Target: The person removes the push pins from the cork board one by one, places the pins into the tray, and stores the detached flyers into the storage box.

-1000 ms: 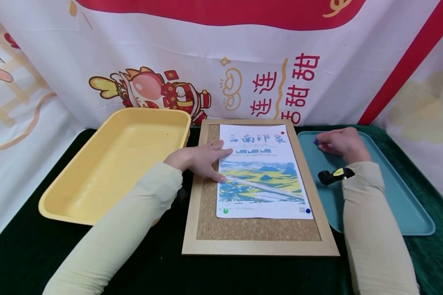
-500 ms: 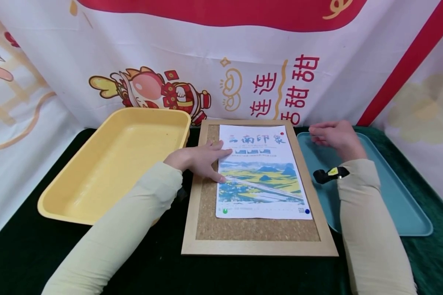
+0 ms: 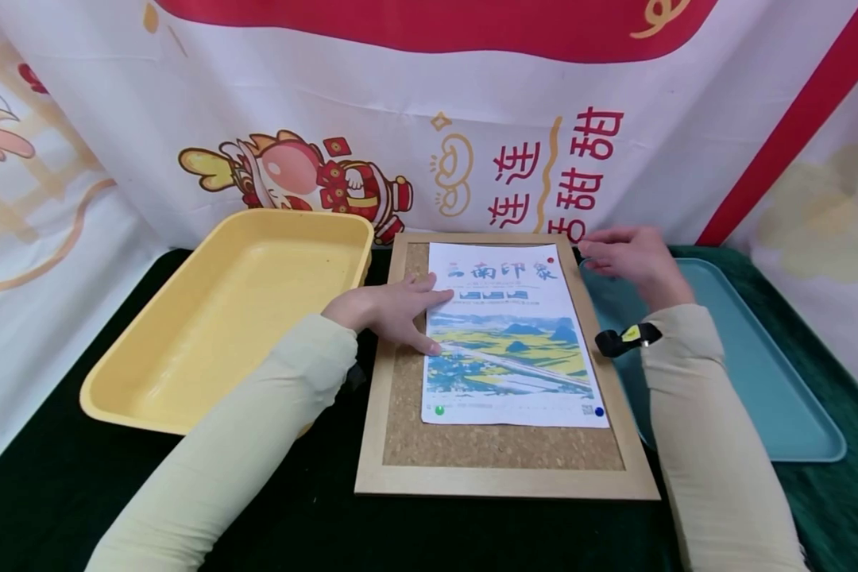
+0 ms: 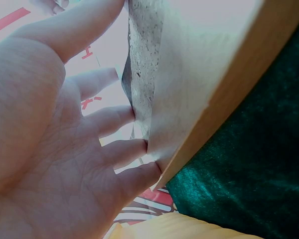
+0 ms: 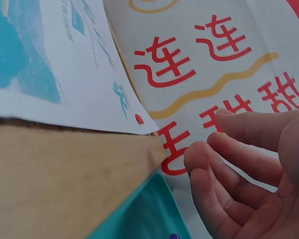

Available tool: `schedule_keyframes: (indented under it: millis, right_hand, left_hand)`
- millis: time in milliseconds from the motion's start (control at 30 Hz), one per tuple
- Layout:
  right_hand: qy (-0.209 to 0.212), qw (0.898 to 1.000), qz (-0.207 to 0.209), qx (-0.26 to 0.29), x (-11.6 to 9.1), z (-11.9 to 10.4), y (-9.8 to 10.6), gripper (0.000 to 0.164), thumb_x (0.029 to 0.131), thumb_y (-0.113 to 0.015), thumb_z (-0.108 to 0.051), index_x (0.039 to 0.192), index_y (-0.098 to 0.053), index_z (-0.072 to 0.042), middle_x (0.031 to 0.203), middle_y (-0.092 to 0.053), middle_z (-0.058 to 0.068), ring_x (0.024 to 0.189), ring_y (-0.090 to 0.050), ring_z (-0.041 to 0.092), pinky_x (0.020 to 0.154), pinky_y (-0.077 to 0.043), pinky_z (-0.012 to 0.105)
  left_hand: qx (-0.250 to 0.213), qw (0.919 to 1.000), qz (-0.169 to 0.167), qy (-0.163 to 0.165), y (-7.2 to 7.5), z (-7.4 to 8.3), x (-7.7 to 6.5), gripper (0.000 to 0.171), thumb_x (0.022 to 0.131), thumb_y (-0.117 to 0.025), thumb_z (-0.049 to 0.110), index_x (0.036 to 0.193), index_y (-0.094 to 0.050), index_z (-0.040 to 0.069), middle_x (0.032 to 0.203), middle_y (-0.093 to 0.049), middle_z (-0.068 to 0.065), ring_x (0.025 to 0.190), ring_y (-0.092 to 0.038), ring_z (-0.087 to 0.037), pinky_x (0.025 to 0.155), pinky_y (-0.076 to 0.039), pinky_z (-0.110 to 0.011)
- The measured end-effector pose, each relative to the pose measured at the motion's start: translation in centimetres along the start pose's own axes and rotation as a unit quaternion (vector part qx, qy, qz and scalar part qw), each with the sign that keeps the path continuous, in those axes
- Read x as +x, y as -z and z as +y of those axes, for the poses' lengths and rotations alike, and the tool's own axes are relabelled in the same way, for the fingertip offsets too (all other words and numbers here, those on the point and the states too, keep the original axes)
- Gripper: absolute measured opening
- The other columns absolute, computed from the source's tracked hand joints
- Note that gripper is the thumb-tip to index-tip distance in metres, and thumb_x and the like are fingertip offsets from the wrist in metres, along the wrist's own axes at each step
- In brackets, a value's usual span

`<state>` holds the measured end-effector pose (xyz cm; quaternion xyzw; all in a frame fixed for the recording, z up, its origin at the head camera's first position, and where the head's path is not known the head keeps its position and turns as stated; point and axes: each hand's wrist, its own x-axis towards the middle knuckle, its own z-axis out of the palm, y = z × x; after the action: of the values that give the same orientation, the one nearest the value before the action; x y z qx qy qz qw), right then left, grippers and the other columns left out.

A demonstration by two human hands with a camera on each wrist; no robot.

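My left hand (image 3: 393, 310) is spread over the left edge of a printed paper sheet (image 3: 504, 409) on a wood-framed cork board (image 3: 508, 481). Its fingertips touch the sheet and board. Pins mark three of the sheet's corners: red (image 3: 550, 260) at top right, green (image 3: 439, 411) at bottom left, dark blue (image 3: 599, 411) at bottom right. My right hand (image 3: 636, 258) hovers by the board's top right corner, fingers loosely bent. In the right wrist view nothing shows between its fingers (image 5: 244, 152). Below it, a small blue-purple pin (image 5: 175, 236) shows at the blue-green tray.
The blue-green tray (image 3: 758, 381) lies along the board's right side, partly under my right arm. A deep yellow bin (image 3: 222, 334) stands to the left. Dark green cloth (image 3: 508, 540) covers the table. A printed white curtain (image 3: 400, 87) hangs right behind everything.
My right hand, which pinched a small blue pin over the tray, has let it go. It has moved left to the board's top right corner. My left hand stays in place.
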<state>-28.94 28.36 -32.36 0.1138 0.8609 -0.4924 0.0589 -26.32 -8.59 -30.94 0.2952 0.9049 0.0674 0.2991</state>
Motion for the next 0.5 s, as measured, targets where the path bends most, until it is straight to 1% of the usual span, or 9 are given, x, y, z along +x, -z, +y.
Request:
schedule_keyframes:
  millis: [300,500]
  right_hand:
    - [0.006,1.000,0.001,0.003,0.2,-0.6,-1.0,0.058,0.102,-0.071,-0.042,0.153,-0.059,-0.015,0.153,-0.057,0.015,0.130,-0.062,0.031,0.117,-0.049,0.051]
    - [0.008,1.000,-0.004,0.003,0.3,-0.7,-1.4,0.056,0.103,-0.071,-0.038,0.152,-0.059,-0.014,0.153,-0.057,0.015,0.131,-0.060,0.031,0.119,-0.048,0.052]
  left_hand:
    - [0.001,1.0000,0.000,-0.001,0.0,0.1,0.0,0.095,0.101,-0.068,0.054,0.173,-0.012,0.029,0.181,0.010,-0.008,0.167,0.012,-0.038,0.135,-0.005,-0.059]
    - [0.005,1.0000,0.002,0.003,0.0,0.1,-0.1,0.095,0.100,-0.068,0.055,0.173,-0.012,0.030,0.181,0.009,-0.008,0.167,0.011,-0.038,0.135,-0.005,-0.060]
